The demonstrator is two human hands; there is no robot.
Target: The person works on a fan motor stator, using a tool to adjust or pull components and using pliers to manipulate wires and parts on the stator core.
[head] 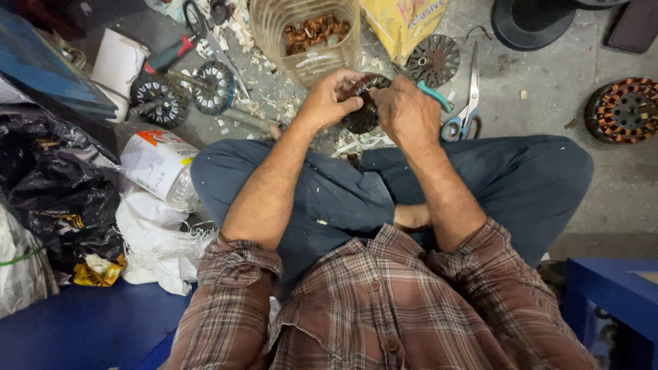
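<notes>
I sit cross-legged on the concrete floor (pixel 548 89), and going left to right I start with a black plastic bag (pixel 55 185) at the left edge, then one white bottle (pixel 154 164) lying on its side beside my left knee. Further out, toward the far edge of the floor, two small wound cores on shafts (pixel 185 92) lie side by side with a red-handled tool (pixel 168 56) just beyond them. One clear plastic jar (pixel 308 34) stands ahead of me, holding pulled copper scraps.

My left hand (pixel 327 101) is closed on the near-left rim of the stator core (pixel 362 109), thumb and fingers curled around its edge. The core sits just above my crossed legs, between both hands. I judge it heavy for its size and quite stiff, being stacked steel, with sharp slot edges, so the outer rim is the safe place to hold; the copper windings are soft and will bend or tear if gripped. My right hand (pixel 408 113) is wrapped around a teal-handled tool (pixel 435 96), its tip pressed against the core's top; the tip itself is hidden.

Right of that, one bare slotted disc (pixel 433 60) lies flat, one pair of scissors (pixel 466 109) beside it, and well apart at the right edge one fully wound stator (pixel 622 109) with copper coils intact
</notes>
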